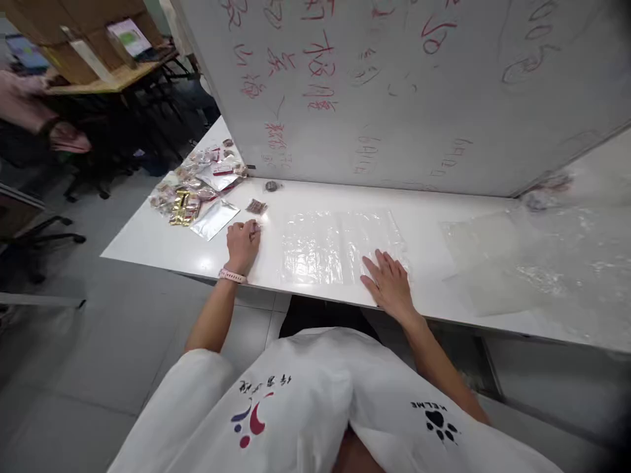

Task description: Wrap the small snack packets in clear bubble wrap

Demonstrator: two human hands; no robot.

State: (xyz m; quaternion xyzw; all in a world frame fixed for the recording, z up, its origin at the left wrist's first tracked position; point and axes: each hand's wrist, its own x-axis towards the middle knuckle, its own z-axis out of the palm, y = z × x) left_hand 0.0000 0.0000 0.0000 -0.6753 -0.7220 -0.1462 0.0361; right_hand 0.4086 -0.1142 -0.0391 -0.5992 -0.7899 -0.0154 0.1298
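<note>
A clear plastic bag (315, 246) lies flat on the white table in front of me, shiny with reflections. My right hand (390, 284) rests on its right part, fingers spread and stretched out. Left of the bag, my left hand (242, 242) is closed low over the tabletop. Something small and dark shows at its fingertips, too small to name. Just beyond that hand sits a little brown packet (256, 207), and a silver pouch (215, 219) lies to its left.
A pile of small wrapped packets (190, 180), some with gold wrapping (185, 208), covers the table's left end. A whiteboard (394, 118) with red writing stands along the back. More clear plastic sheets (517, 263) lie at right. Another person's hand (69, 138) is far left.
</note>
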